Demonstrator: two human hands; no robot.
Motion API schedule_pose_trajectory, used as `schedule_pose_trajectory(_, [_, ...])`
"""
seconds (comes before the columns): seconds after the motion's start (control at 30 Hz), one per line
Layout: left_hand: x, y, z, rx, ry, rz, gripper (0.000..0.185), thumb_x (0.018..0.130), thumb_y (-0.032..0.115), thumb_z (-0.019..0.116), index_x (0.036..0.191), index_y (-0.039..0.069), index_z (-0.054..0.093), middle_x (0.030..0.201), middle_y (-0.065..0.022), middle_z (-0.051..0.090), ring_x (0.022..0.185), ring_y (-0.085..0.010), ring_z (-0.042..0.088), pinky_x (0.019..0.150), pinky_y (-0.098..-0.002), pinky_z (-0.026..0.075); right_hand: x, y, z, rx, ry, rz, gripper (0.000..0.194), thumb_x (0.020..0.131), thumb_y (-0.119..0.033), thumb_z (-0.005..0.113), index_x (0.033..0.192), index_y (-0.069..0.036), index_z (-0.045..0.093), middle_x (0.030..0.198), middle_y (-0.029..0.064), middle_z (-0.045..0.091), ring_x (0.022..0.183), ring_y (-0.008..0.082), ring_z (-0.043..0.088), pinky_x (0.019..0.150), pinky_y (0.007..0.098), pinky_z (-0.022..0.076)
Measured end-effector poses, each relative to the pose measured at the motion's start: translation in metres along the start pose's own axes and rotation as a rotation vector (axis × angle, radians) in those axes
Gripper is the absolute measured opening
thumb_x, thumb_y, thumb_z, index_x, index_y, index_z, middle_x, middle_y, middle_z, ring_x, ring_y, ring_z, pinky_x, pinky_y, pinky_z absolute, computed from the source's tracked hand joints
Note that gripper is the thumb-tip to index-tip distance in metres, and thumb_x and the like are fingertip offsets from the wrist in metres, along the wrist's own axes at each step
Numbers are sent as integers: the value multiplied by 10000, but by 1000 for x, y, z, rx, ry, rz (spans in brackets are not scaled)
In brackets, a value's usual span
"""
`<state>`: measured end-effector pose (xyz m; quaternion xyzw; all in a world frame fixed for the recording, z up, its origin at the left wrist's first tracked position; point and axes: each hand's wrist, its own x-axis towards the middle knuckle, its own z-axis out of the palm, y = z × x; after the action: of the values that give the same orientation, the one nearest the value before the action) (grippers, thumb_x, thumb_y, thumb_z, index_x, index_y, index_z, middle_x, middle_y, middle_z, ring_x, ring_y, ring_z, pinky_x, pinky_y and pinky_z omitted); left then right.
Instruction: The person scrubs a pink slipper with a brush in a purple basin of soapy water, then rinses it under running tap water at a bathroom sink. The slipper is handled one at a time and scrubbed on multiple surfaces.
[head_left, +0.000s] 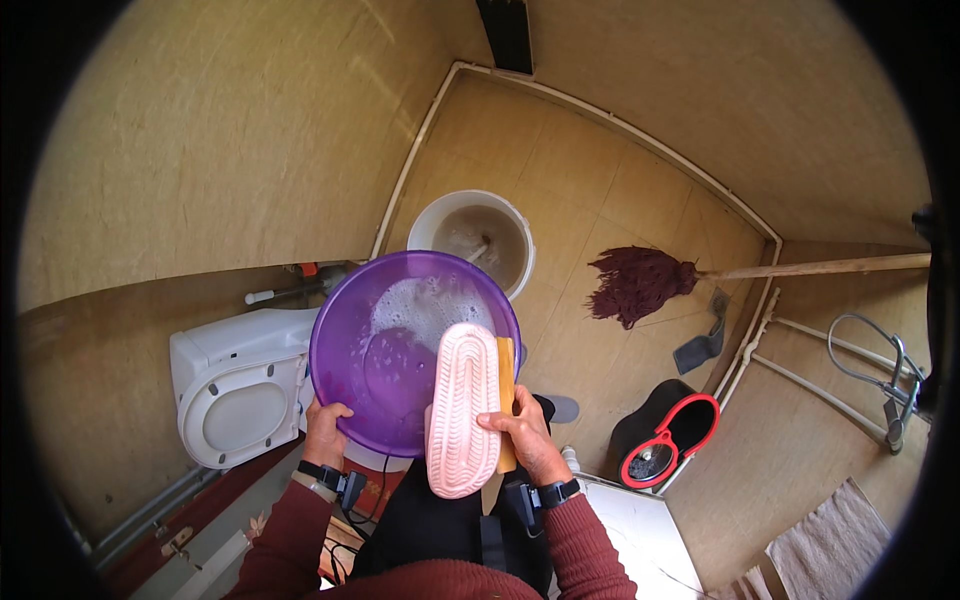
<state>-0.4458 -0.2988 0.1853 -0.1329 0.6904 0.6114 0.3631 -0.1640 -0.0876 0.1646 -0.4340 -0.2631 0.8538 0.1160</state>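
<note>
My left hand (325, 433) grips the near left rim of a purple plastic basin (349, 300), thumb over the edge. Foamy water (431, 304) lies in the basin, with most of the suds towards its far side. My right hand (531, 433) holds a pink slipper (466, 405), its ridged sole facing up, over the basin's right rim. In the same hand is a flat yellow-brown piece (506, 367), partly hidden behind the slipper; what it is I cannot tell. A pink edge shows under the slipper, perhaps a second one.
Behind the basin stands a white bucket (529, 247) of murky water. A toilet (240, 409) is on the left. To the right are a dark red string mop (645, 285), a grey strip (701, 349) on the floor and a black-and-red spin-mop bucket (656, 442). A shower fitting (896, 382) hangs at the wall.
</note>
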Motion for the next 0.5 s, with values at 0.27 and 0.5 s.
schedule_pose_trajectory(0.27, [32, -21, 29, 8, -17, -56, 673, 663, -152, 590, 1319, -19, 664, 1193, -110, 699, 1111, -302, 658, 941, -383, 553, 9, -31, -6, 35, 53, -46, 616, 822, -74, 800, 1337, 75, 495, 1228, 186, 682, 1102, 264, 692, 1033, 365, 543])
schedule_pose_trajectory(0.5, [39, 1, 14, -42, -73, -66, 708, 670, -113, 593, 1372, -18, 626, 1252, -132, 684, 1171, -316, 641, 1021, -413, 541, 26, -44, 8, 20, -30, -68, 630, 817, -55, 804, 1348, 76, 490, 1241, 185, 678, 1108, 251, 691, 1045, 363, 534])
